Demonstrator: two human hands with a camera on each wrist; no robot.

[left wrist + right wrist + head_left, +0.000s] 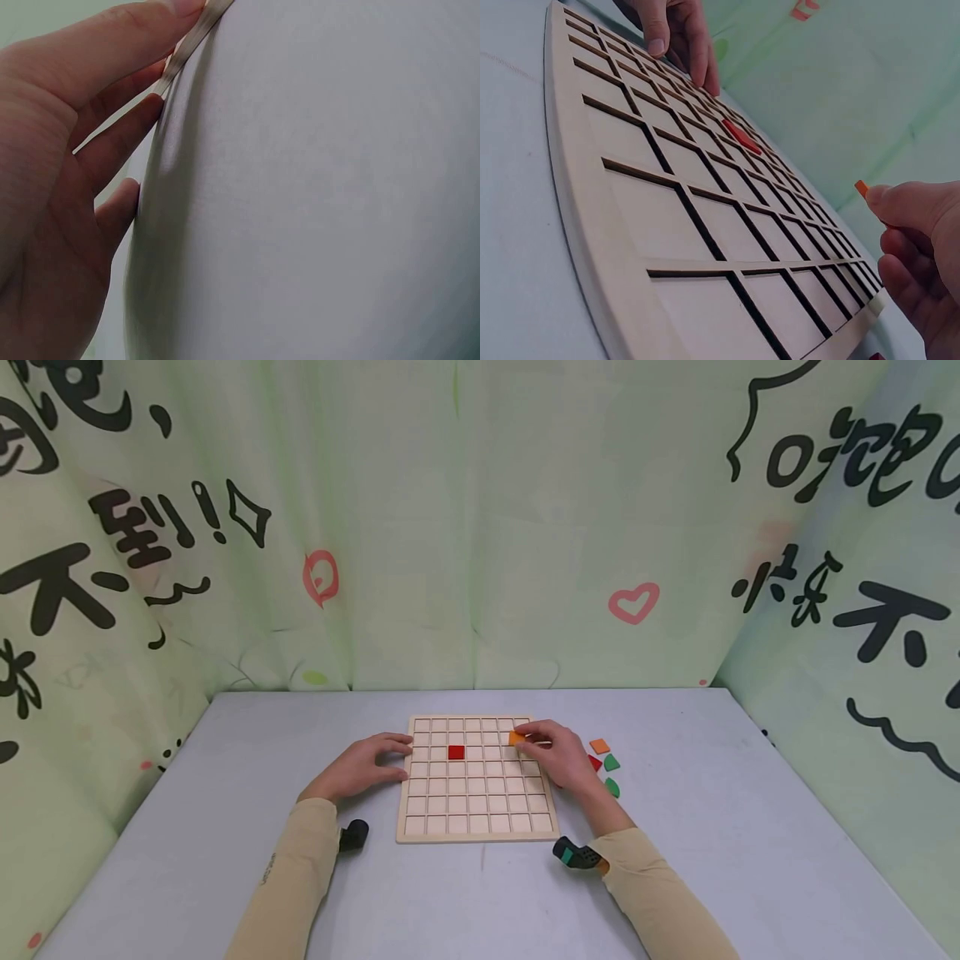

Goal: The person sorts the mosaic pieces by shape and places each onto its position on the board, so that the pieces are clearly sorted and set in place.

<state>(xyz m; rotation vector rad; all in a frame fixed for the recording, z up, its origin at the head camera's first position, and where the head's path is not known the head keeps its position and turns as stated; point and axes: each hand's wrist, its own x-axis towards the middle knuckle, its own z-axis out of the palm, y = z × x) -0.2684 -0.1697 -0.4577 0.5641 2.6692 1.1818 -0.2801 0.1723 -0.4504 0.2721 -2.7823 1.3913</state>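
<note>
From my head view, the gridded board (477,838) lies flat on the table (262,752), with a red square (457,752) in one of its cells. My right hand (558,756) pinches an orange piece (516,738) over the board's far right part. My left hand (367,764) is spread at the board's left edge, fingers loosely extended. Just beyond the right edge lie another orange tile (599,746), two green pieces, one farther (611,762) and one nearer (612,787), and a partly hidden red tile (596,762).

From the left wrist, I see thumb and fingers reaching the board's pale wooden rim without wrapping it. I judge the board stiff and fairly light, apt to slide if nudged, so its outer rim is the place to steady it.

From the right wrist, the orange piece shows edge-on at my thumb tip, seemingly raised clear of the grid. It looks thin, rigid and very light, and probably smooth enough to slip or twist. I'd take it by opposite edges with the fingertips, pressing gently, leaving its underside free.
</note>
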